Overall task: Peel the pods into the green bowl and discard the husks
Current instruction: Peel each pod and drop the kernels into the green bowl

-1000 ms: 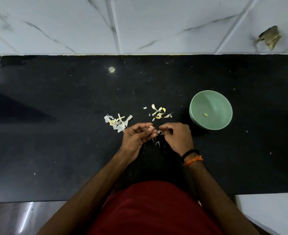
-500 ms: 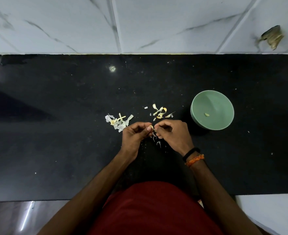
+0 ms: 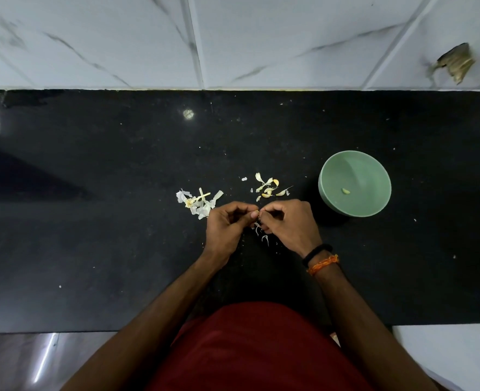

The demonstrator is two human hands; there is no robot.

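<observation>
On the black counter (image 3: 120, 249), left of the green bowl (image 3: 329, 176), the left hand (image 3: 224, 227) and right hand (image 3: 292, 224) meet, curled fingertips pinching one small pod (image 3: 256, 212) between them; husks (image 3: 198, 203) lie further left.

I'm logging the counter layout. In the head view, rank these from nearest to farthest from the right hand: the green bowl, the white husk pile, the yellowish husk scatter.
From the right hand:
1. Yellowish husk scatter, just beyond its fingers.
2. Green bowl, to its right, one peeled piece inside.
3. White husk pile, across on the left, beyond the left hand.
</observation>
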